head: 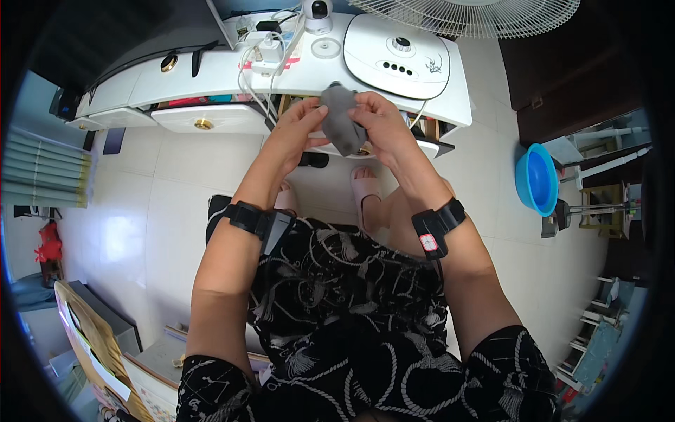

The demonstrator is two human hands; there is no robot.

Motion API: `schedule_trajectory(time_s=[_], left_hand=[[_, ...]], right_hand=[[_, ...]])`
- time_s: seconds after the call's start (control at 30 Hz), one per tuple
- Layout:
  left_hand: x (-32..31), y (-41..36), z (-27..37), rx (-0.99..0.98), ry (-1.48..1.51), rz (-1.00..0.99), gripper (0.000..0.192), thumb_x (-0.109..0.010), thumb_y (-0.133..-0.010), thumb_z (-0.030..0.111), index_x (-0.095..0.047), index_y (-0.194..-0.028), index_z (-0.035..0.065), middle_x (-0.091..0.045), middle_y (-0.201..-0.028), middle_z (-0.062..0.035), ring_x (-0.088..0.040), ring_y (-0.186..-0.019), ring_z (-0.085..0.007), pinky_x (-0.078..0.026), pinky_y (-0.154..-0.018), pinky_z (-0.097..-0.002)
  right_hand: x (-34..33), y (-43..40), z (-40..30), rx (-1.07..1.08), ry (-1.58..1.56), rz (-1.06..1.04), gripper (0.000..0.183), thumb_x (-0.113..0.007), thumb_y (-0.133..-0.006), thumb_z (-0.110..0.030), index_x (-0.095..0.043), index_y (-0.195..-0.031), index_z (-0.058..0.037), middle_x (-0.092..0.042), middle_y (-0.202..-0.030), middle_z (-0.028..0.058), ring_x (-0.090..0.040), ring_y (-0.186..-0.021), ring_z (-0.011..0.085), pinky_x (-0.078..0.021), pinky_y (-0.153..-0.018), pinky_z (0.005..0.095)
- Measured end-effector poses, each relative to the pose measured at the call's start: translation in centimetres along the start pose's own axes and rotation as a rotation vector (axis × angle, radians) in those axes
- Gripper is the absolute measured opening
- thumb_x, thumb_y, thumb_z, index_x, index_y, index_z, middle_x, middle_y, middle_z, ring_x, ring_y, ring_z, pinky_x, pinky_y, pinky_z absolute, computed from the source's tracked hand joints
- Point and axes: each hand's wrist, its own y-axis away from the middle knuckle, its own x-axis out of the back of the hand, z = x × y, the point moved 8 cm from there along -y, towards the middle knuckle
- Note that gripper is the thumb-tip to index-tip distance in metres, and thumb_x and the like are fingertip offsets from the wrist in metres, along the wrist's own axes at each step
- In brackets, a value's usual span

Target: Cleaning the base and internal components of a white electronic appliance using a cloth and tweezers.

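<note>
A small grey cloth item (341, 118), soft and bunched, hangs between my two hands in front of the white cabinet. My left hand (301, 126) pinches its left edge between thumb and fingers. On the other side, my right hand (381, 125) grips its upper right edge. A small dark part shows at the top of the cloth. Below and behind it, open drawers (211, 117) of the cabinet hold assorted items, partly hidden by my hands. What lies inside the cloth, if anything, cannot be seen.
On the white cabinet top (316, 74) stand a white appliance (398, 58) with a knob, a power strip with chargers (268, 53), a round clear lid (326, 48) and a white camera (318, 16). A fan (469, 16) overhangs the back. A blue basin (537, 179) is at right.
</note>
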Motion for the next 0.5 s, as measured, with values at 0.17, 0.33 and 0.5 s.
schedule_trajectory(time_s=[0.17, 0.33, 0.5], left_hand=[[-1.0, -2.8, -0.8, 0.013, 0.327, -0.184, 0.028, -0.057, -0.096, 0.023, -0.056, -0.117, 0.0041, -0.064, -0.110, -0.0065, -0.064, -0.095, -0.0142, -0.054, -0.083, -0.0316], [-0.4, -5.5, -1.9, 0.047, 0.347, 0.004, 0.032, -0.063, -0.092, 0.015, -0.055, -0.120, 0.0027, -0.063, -0.105, -0.0054, -0.061, -0.094, -0.0146, -0.052, -0.080, -0.0304], [-1.2, -7.0, 0.5, -0.103, 0.208, 0.119, 0.039, -0.061, -0.091, 0.014, -0.050, -0.125, -0.0009, -0.060, -0.108, -0.0097, -0.061, -0.093, -0.0199, -0.052, -0.084, -0.0328]], right_hand=[[-0.6, -0.9, -2.6, 0.120, 0.374, -0.055, 0.045, -0.061, -0.088, -0.001, -0.050, -0.131, -0.0088, -0.053, -0.086, -0.0004, -0.051, -0.079, 0.0079, -0.0425, -0.068, 0.0207], [2.1, -2.4, -2.6, 0.103, 0.325, 0.027, 0.036, -0.058, -0.089, 0.000, -0.056, -0.124, -0.0084, -0.053, -0.091, 0.0000, -0.051, -0.079, 0.0085, -0.0438, -0.070, 0.0221], [4.7, -2.9, -6.1, 0.679, 0.913, 0.364, 0.029, -0.061, -0.082, 0.002, -0.064, -0.110, -0.0027, -0.053, -0.095, 0.0143, -0.055, -0.081, 0.0276, -0.0465, -0.070, 0.0329]])
